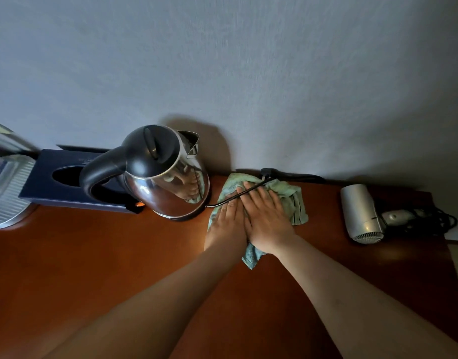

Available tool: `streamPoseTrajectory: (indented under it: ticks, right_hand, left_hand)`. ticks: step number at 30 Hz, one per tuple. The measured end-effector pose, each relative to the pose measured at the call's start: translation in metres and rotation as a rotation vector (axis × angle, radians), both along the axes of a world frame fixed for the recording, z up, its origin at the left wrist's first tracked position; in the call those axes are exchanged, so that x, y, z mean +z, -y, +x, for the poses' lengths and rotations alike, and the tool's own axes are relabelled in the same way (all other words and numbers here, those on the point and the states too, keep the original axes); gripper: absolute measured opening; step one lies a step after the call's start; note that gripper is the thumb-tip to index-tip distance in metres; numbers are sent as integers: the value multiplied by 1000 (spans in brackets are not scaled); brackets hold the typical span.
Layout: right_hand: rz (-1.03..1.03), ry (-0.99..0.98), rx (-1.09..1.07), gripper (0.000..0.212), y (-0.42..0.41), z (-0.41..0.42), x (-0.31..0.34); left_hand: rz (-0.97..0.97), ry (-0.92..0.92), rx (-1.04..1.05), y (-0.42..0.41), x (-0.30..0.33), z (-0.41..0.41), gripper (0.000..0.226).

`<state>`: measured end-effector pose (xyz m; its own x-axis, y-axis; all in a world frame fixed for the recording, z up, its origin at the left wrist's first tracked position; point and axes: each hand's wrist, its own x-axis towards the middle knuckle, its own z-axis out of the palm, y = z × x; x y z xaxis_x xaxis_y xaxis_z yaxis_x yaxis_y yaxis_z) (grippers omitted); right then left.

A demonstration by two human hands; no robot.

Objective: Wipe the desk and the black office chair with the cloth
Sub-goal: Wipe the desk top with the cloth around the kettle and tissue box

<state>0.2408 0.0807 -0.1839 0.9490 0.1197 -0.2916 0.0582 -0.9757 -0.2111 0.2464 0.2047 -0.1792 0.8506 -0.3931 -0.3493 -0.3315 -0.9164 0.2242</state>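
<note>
A crumpled pale green cloth (291, 200) lies on the reddish-brown wooden desk (93, 255) close to the wall. My left hand (226, 226) and my right hand (265, 216) both press flat on the cloth, side by side, fingers straight and pointing toward the wall. The kettle's black cord (238, 195) runs across the cloth and over my fingertips. The black office chair is out of view.
A steel kettle (165, 174) with a black handle stands just left of the cloth. Behind it lies a dark blue box (54, 187), and a ribbed silver object (7, 193) sits at far left. A silver hair dryer (362, 216) with a tangled cord lies at the right.
</note>
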Motion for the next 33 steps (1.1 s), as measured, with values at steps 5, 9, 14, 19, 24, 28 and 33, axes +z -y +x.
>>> streamPoseTrajectory:
  ticks: [5,9,14,19,24,28,33]
  right_hand:
    - [61,7,-24,66,5,-1,-1]
    - [76,30,-66,59,22,-16,-1]
    - [64,11,-124,59,62,-38,1]
    - [52,8,-189,60,54,-50,-4]
    - [7,54,-289,61,42,-108,-11]
    - [-45,2,-337,63,39,-141,-11]
    - [-45,-9,-345,66,41,-125,-10]
  left_hand:
    - [14,30,-20,4,-8,-3,73]
    - [-1,42,-23,22,-7,-14,73]
    - [-3,100,-90,65,-4,-29,75]
    - [5,48,-163,56,-9,-33,77]
    - [-4,17,-262,44,-17,-74,73]
    - [-45,41,-316,42,-10,-100,65]
    - [-130,86,-326,44,1,-78,62]
